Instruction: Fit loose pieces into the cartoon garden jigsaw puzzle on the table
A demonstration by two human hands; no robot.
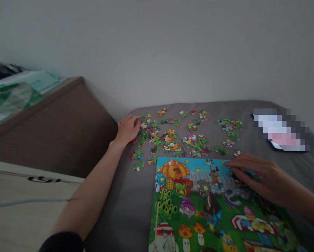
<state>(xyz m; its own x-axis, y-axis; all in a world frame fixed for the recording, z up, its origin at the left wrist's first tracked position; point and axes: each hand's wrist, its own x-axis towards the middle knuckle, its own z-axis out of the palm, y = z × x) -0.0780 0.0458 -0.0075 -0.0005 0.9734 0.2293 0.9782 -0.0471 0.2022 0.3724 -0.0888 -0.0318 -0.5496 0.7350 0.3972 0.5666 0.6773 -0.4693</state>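
My left hand (128, 130) rests at the left edge of the loose jigsaw pieces (170, 137), fingers loosely curled and a small gap between thumb and forefinger. No piece shows in its grasp; a bit of red lies under the palm's edge. Over the top right of the picture puzzle (188, 203), my right hand (262, 176) has thumb and fingertips drawn together at the upper edge. Whatever might be between those tips is too small to make out. Cartoon plants, mushrooms and a grey zombie figure cover the puzzle, whose right part is partly hidden by this hand.
A phone (283, 133) with a blurred screen lies at the right on the grey cloth (125, 210). To the left stands a brown wooden cabinet (54, 129) with green-and-white packages (18, 92) on top. A pale wall (172, 52) rises behind, and a white cable (28, 202) crosses the lower left.
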